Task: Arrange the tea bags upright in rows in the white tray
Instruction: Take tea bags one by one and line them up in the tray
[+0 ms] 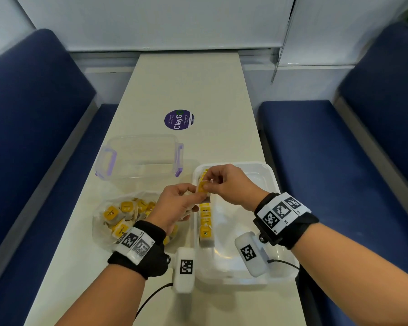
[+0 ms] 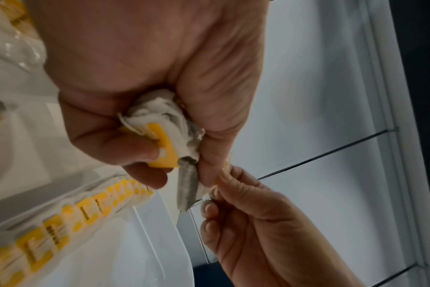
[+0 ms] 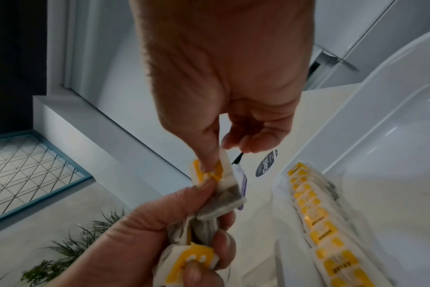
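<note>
Right hand [image 1: 229,184]: thumb and forefinger pinch the yellow-tagged tea bag [image 1: 202,186] at its top, other fingers loosely curled. Grip narrow, closed on the bag only. Left hand [image 1: 174,203]: fingers curled round a small bunch of tea bags [image 2: 165,124], thumb also pressing the lower part of the pinched bag. Both grips meet over the left rim of the white tray [image 1: 264,168].

Count of bags in the left fist unclear: crumpled paper and yellow tags overlap in the left wrist view, and the head view hides them behind the knuckles. Tag print too blurred to read. String on the pinched bag barely visible.

Row of tea bags [image 1: 206,222] stands upright along the tray's left wall; its middle is covered by the hands, its far end shows just behind the right hand's fingers. Rest of tray floor bare, near part masked by the wrist cameras.

Left of the tray, clear plastic bag [image 1: 99,222] holds loose tea bags [image 1: 127,205], partly hidden by the left wrist. Behind it, clear container [image 1: 141,156] with purple clips.

Table [image 1: 189,85]: long, pale cream, round purple sticker [image 1: 179,119] past the container. Blue padded benches [image 1: 316,147] both sides, white wall panels at the far end.
</note>
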`<state>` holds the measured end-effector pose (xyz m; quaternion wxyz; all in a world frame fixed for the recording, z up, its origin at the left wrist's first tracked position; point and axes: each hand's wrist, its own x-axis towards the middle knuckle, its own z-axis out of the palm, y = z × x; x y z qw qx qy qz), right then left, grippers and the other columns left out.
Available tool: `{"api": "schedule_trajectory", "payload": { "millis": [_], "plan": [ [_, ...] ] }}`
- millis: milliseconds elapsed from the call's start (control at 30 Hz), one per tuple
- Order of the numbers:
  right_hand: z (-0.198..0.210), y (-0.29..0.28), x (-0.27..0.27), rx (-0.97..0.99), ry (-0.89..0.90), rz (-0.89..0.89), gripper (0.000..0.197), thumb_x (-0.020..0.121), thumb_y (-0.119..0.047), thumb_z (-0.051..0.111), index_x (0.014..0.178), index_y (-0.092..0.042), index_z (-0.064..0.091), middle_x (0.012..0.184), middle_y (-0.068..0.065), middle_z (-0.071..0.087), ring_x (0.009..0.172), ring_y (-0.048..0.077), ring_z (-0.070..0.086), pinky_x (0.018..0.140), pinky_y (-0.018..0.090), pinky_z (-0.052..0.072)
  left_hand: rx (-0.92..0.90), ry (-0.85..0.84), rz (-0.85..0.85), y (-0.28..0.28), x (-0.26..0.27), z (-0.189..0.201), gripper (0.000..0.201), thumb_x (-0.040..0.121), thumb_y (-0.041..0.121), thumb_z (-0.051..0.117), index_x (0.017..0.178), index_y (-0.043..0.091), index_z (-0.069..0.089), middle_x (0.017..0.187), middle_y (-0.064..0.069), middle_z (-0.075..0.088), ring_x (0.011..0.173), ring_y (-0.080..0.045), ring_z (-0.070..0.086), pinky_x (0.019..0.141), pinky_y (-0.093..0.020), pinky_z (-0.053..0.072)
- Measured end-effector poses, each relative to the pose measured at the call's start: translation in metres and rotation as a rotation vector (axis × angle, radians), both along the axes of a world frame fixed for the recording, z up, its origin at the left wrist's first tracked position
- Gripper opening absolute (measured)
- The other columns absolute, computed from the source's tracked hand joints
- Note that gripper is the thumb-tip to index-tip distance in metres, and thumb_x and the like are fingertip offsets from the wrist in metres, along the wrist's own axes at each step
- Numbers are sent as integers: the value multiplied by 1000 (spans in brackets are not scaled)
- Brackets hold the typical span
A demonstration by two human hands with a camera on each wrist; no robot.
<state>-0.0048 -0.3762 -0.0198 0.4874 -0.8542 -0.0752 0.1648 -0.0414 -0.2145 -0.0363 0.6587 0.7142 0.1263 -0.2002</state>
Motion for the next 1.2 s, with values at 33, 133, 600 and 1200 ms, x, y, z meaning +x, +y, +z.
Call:
{"api": "schedule_trajectory", "payload": {
  "millis": [33, 133, 600, 1200],
  "plan": [
    [-2, -1, 0, 11, -9, -7, 14, 84, -15, 71, 74, -22, 63, 67, -3, 53, 61, 10, 47, 61, 25, 42, 6, 4, -14, 1, 0, 0, 12, 86, 25, 74, 78, 21, 66, 91, -4, 77, 72, -15, 56, 61, -27, 36],
    [-7, 1, -3, 149, -8, -49, 19, 83, -11, 72, 71, -23, 63, 75, 4, 62, 71, 13, 55, 72, 32, 49, -2, 13, -37, 2, 1, 0, 21, 87, 26, 73, 68, 24, 63, 94, -6, 77, 73, -16, 56, 59, -27, 35],
    [-19, 1, -8, 237, -110, -58, 31, 79, 4, 70, 75, -22, 55, 70, -1, 59, 57, -1, 56, 59, 14, 47, 11, -29, 18, 4, 1, -6, 28, 83, 23, 78, 65, 17, 58, 63, -1, 57, 62, -13, 56, 53, -24, 35],
    [-68, 8, -46, -260, 268, 231, 16, 78, 4, 64, 88, -6, 69, 68, -4, 53, 54, 12, 57, 64, 28, 59, 13, 44, 86, 16, 2, -8, 8, 85, 17, 74, 87, 16, 66, 81, -3, 62, 63, -13, 61, 55, -25, 38]
  ]
}}
